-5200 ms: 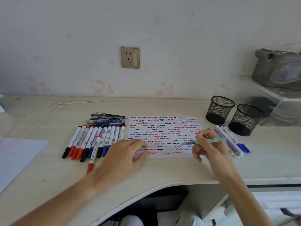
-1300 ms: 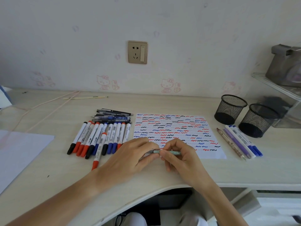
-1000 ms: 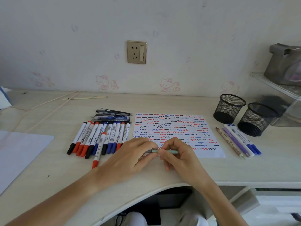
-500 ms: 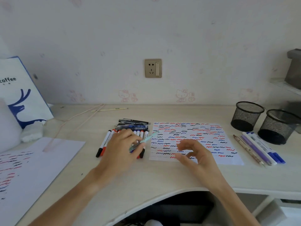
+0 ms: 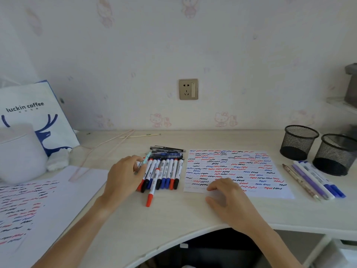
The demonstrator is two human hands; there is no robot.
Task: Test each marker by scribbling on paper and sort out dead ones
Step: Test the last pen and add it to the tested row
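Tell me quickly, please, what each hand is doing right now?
Left hand: grips a light green pen over the row of markers.
Right hand: open, holds nothing, fingertips on the scribble paper.

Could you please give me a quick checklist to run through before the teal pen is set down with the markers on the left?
1. Left hand grips the teal pen: ok.
2. Pen capped: cannot tell.
3. Pen over the marker row: ok, at its far left end.
4. Right hand free, resting on the scribble sheet: ok.
5. Marker row tidy: not ok, one red-capped marker lies out of line.
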